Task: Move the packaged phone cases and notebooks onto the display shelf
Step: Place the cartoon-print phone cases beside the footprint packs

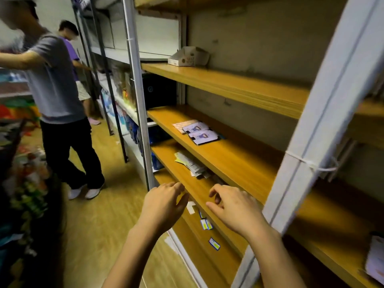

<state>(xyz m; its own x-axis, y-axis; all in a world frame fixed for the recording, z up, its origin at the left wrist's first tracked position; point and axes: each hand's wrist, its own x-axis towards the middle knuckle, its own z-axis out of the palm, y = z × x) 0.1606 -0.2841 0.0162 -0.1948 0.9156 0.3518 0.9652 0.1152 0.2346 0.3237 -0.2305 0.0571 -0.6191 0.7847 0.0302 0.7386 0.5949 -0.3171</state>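
Nearest, the left hand (164, 204) and right hand (234, 208) hover empty, fingers loosely bent, at the low shelf (197, 190) edge. Farther along it lie papers (191, 163). Phone cases (200, 133) rest overlapping on the middle shelf (239, 163), with a box (188, 57) far above

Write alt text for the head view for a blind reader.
The left hand and right hand, both empty, hover before wooden shelves. Two packaged phone cases lie on the middle shelf, loose papers on the shelf below; two people stand in the aisle at left.
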